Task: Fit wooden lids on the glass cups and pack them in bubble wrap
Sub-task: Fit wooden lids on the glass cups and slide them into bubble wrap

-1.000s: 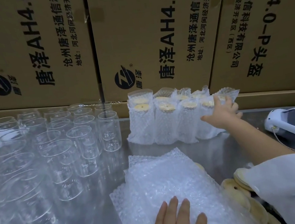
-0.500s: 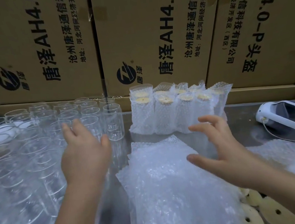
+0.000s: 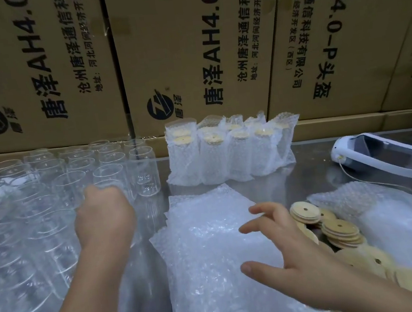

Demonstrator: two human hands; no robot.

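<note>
Several bare glass cups (image 3: 49,189) stand in rows on the left of the metal table (image 3: 312,174). My left hand (image 3: 104,216) has its fingers curled round a glass cup (image 3: 111,183) in the front row. My right hand (image 3: 284,244) hovers with spread fingers over a stack of bubble wrap bags (image 3: 211,252) in the middle. Round wooden lids (image 3: 336,228), each with a small hole, lie in a pile just right of that hand. Several wrapped cups with lids (image 3: 227,150) stand in a row at the back.
Large printed cardboard boxes (image 3: 188,55) wall off the back of the table. A white handheld device (image 3: 389,155) with a thin cable lies at the right. More bubble wrap (image 3: 353,198) lies behind the lids.
My left hand has gone from open above the glasses to gripping one cup. My right hand has drawn back from the wrapped cups and now hovers over the bubble wrap near the lids.
</note>
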